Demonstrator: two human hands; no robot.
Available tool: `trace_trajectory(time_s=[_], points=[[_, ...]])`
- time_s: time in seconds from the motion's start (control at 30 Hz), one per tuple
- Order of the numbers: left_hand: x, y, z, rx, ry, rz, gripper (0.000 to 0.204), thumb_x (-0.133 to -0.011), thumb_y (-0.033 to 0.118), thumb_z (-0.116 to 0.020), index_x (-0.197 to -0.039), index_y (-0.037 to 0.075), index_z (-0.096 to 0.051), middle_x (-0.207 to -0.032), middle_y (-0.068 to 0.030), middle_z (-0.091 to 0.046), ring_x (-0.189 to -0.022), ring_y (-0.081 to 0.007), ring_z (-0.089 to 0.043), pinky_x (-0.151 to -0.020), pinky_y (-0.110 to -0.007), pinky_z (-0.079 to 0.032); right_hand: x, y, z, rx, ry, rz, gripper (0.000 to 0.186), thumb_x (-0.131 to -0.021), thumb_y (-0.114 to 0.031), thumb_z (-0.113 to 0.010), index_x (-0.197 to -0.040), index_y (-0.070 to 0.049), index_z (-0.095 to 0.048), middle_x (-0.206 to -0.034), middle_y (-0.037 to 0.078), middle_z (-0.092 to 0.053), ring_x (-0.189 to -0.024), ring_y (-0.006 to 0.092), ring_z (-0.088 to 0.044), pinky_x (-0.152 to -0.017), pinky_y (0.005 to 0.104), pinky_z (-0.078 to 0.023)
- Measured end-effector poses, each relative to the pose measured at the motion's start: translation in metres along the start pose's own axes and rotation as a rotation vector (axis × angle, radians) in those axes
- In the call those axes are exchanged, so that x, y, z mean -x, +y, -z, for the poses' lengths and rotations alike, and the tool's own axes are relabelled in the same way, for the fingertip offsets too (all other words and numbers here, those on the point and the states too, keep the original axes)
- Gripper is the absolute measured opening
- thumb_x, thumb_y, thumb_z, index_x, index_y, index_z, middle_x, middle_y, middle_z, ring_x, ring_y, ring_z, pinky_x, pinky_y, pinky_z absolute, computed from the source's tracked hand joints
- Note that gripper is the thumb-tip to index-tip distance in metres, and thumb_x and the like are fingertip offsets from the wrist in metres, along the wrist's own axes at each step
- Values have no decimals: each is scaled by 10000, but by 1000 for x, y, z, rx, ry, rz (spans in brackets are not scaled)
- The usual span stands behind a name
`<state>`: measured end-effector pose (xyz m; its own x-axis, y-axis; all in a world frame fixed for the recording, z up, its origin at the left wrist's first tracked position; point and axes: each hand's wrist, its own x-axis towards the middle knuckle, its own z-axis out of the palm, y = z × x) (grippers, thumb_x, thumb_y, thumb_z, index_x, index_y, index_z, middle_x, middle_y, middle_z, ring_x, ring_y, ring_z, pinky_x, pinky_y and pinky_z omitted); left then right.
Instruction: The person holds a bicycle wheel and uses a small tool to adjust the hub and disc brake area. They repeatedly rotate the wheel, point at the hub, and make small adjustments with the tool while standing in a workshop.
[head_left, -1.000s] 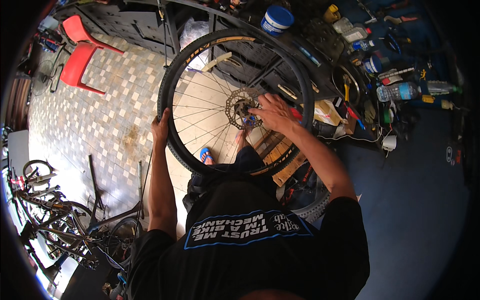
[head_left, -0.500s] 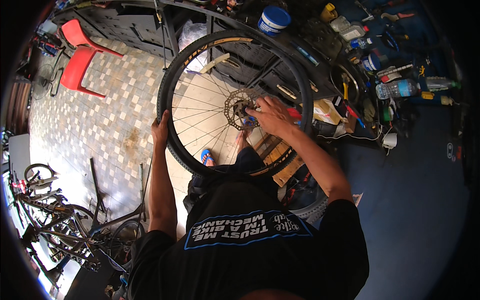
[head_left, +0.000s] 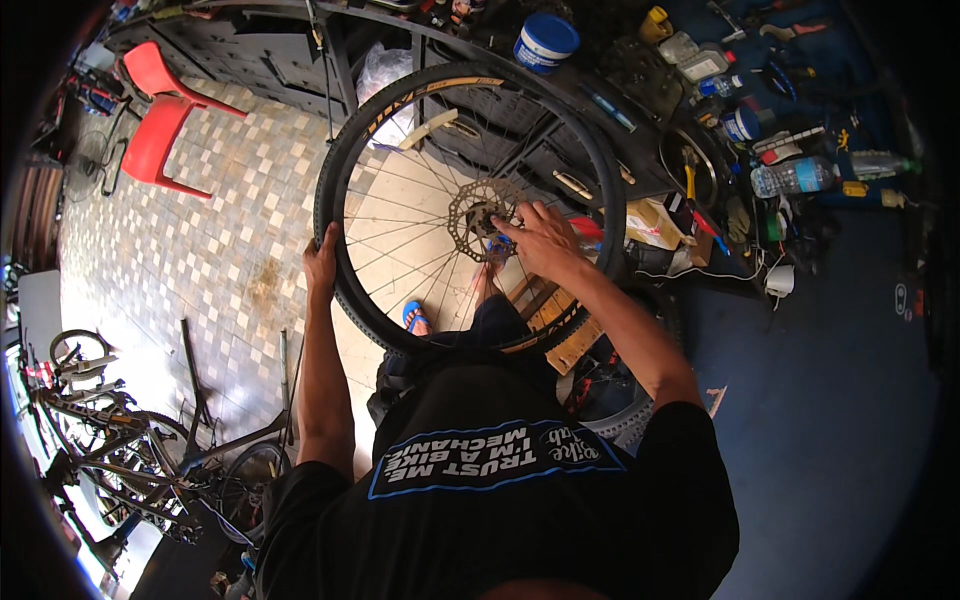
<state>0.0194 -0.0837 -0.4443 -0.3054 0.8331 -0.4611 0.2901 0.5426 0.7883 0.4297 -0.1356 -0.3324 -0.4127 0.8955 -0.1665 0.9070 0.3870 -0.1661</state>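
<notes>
Little has shifted since the earlier frame: our right hand (head_left: 545, 240) remains at the middle of the bicycle wheel (head_left: 470, 210), its fingers edging slightly across the hub (head_left: 487, 222), and our left hand (head_left: 321, 262) keeps its place on the tyre.

We note the wheel stands upright before our knees, its axle pointing roughly toward us and away. Left hand: fingers curled over the left edge of the tyre, pressed on it as a steadying hold. Right hand: fingertips gathered at the hub, just beside the brake disc (head_left: 478, 218); whether they pinch a small part or merely press, we cannot tell. The hub lies directly under the right fingers, well to the right of the left grip, so the right hand is the nearer.

Beyond the right grip a cluttered workbench (head_left: 700, 200) crowds the rim closely. Left of the left grip, tiled floor (head_left: 200, 260) gives open room, with a red chair (head_left: 160, 125) farther off.
</notes>
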Motion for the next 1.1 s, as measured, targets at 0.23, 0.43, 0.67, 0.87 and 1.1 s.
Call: trace_trajectory(time_s=[0.23, 0.43, 0.67, 0.87, 1.1], points=[[3, 4, -2, 27, 14, -16, 895, -834, 708, -667, -1159, -126, -640, -970, -247, -679, -911, -315, -644, -813, -413, -504, -6, -5, -10, -188, -75, -100, 479, -874, -127, -626, -1350, -154, -667, -1097, 120, -561, -1104, 297, -524, -988, 392, -460], [-8, -10, 1, -21, -16, -2, 935, -836, 724, -651, -1189, -141, -622, -1005, -253, -681, -929, -344, -647, -837, -411, -500, -6, -12, -10, -225, -35, -102, 453, -861, -123, -640, -1311, -115, -688, -1074, 126, -563, -1091, 293, -529, -979, 390, -468], [-28, -33, 2, -68, -39, 54, 1087, -801, 769, -646, -1356, -157, -518, -1298, -347, -599, -1235, -422, -577, -1052, -426, -435, -7, -28, 0, -173, 33, -103, 407, -822, -137, -721, -1227, -96, -731, -1054, 99, -558, -1078, 274, -519, -909, 388, -461], [-10, -9, -2, 6, -17, 39, 945, -809, 721, -690, -1207, -134, -633, -1068, -222, -682, -995, -319, -603, -915, -421, -471, 4, -28, -3, -360, 82, -74, 428, -773, -93, -679, -1183, -188, -758, -1046, 97, -555, -1053, 282, -535, -911, 388, -469], [-11, -9, -4, -41, 16, 58, 915, -788, 747, -696, -1107, -111, -672, -861, -115, -629, -761, -213, -537, -705, -375, -465, 46, 40, 32, -479, 544, -424, 444, -832, -142, -734, -1273, -157, -681, -1071, 128, -580, -1020, 308, -603, -914, 408, -505]])
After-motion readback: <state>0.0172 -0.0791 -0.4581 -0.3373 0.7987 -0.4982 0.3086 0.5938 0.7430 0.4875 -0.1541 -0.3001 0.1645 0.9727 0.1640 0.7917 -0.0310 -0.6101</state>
